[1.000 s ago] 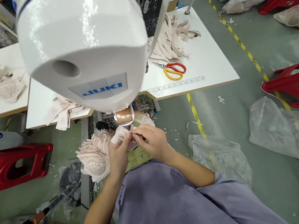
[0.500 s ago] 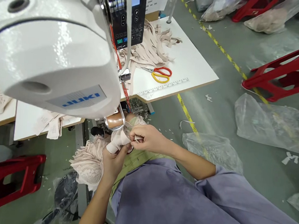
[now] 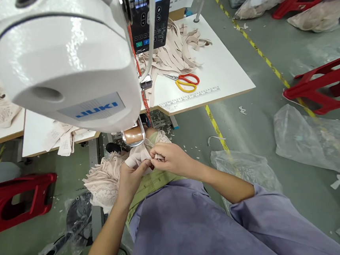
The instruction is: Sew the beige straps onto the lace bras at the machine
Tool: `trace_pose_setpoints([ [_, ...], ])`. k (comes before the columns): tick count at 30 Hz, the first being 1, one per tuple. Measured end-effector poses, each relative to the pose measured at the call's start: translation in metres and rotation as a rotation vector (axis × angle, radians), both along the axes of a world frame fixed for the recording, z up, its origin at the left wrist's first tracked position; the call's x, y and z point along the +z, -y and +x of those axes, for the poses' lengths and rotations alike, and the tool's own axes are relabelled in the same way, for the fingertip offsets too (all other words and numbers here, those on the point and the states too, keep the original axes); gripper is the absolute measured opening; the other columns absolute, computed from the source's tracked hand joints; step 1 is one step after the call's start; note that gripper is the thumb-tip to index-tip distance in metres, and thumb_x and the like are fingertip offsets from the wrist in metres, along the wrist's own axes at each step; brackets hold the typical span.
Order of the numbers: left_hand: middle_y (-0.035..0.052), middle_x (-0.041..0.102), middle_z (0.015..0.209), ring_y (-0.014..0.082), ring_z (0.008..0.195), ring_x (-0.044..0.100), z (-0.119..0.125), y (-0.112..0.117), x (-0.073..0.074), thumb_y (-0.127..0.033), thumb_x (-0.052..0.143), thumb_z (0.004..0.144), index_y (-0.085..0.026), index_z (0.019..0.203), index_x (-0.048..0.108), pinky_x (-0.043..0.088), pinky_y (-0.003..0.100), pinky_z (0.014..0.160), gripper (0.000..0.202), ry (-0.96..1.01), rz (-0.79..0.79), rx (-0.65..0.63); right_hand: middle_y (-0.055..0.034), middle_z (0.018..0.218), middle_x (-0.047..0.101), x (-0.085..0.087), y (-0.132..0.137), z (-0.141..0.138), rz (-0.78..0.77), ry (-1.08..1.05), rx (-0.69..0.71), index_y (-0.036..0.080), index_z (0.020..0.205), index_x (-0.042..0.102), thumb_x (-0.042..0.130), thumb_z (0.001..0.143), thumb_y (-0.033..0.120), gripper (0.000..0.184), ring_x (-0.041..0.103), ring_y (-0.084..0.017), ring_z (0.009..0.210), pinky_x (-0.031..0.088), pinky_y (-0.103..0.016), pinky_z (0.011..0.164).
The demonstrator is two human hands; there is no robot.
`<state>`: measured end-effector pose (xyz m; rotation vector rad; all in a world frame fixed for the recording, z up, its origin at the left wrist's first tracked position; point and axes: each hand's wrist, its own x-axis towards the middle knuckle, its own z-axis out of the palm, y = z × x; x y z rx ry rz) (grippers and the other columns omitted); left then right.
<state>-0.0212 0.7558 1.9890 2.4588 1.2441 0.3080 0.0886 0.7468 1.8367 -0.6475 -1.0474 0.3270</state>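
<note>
Both hands meet just below the head of a white sewing machine (image 3: 69, 59). My left hand (image 3: 131, 179) is closed on a pale pink fabric piece (image 3: 136, 156), thumb on top. My right hand (image 3: 169, 158) pinches the same piece from the right, fingers pressed together. A heap of pink lace garments (image 3: 104, 179) hangs to the left of my left hand. The needle area is hidden behind the machine head and a brown tape roll (image 3: 132, 135).
The white table (image 3: 228, 69) behind carries a pile of beige straps (image 3: 170, 52), red and yellow scissors (image 3: 186, 82) and a printed ruler along its edge. Red plastic stools stand at left (image 3: 8, 204) and right (image 3: 325, 85). Clear plastic bags (image 3: 315, 136) lie on the green floor.
The view shifted slightly. My hands stay together on the pink fabric piece, with the fingers adjusting their pinch a little.
</note>
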Motion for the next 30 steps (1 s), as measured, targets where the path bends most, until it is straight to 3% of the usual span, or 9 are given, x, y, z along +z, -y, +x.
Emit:
trace_pose_setpoints([
  [5,0.0031,0.070,0.076,0.0153,0.072,0.061,-0.001,0.000,0.000,-0.039,0.070,0.086,-0.015,0.083,0.071,0.049,0.025,0.070,0.025,-0.021,0.159,-0.050,0.0002,0.077,0.064,0.000,0.004,0.009,-0.027,-0.056,0.097,0.019,0.083,0.065,0.062,0.084,0.021,0.003,0.054,-0.014,0.074,0.034,-0.024,0.064],
  [10,0.0043,0.071,0.085,0.0172,0.081,0.062,0.007,0.000,0.014,-0.039,0.064,0.091,-0.015,0.095,0.071,0.048,0.027,0.076,0.025,-0.161,0.179,-0.116,-0.0015,0.090,0.067,-0.006,0.012,0.023,-0.046,-0.180,0.290,0.020,0.095,0.069,0.056,0.089,0.024,0.014,0.054,-0.012,0.071,0.038,-0.024,0.064],
  [14,0.0062,0.072,0.094,0.0175,0.085,0.063,0.015,0.006,0.018,-0.036,0.063,0.092,-0.015,0.101,0.069,0.048,0.027,0.078,0.023,-0.203,0.112,-0.165,0.0055,0.072,0.053,-0.008,0.015,0.021,-0.094,-0.157,0.218,0.022,0.099,0.057,0.057,0.088,0.024,0.011,0.042,-0.010,0.059,0.033,-0.024,0.061],
  [21,0.0026,0.067,0.081,0.0139,0.074,0.058,0.021,0.019,0.013,-0.033,0.064,0.090,-0.015,0.094,0.066,0.047,0.023,0.070,0.018,-0.210,0.095,-0.169,0.0085,0.065,0.044,-0.006,0.019,0.021,-0.046,-0.040,0.146,0.022,0.089,0.045,0.054,0.086,0.018,0.011,0.037,-0.010,0.057,0.027,-0.024,0.060],
  [26,0.0027,0.069,0.077,0.0143,0.072,0.060,0.029,0.023,0.013,-0.033,0.066,0.088,-0.015,0.087,0.070,0.047,0.023,0.068,0.018,-0.248,0.132,-0.170,0.0068,0.070,0.052,-0.003,0.023,0.026,-0.030,-0.035,0.182,0.021,0.088,0.048,0.055,0.084,0.017,0.010,0.042,-0.010,0.060,0.030,-0.024,0.062],
  [30,0.0040,0.073,0.081,0.0158,0.077,0.063,0.030,0.019,0.015,-0.035,0.069,0.086,-0.015,0.091,0.074,0.049,0.024,0.073,0.021,-0.244,0.125,-0.129,0.0042,0.078,0.063,-0.004,0.022,0.034,-0.088,-0.034,0.259,0.021,0.101,0.056,0.058,0.086,0.024,0.015,0.052,-0.012,0.068,0.034,-0.025,0.067],
])
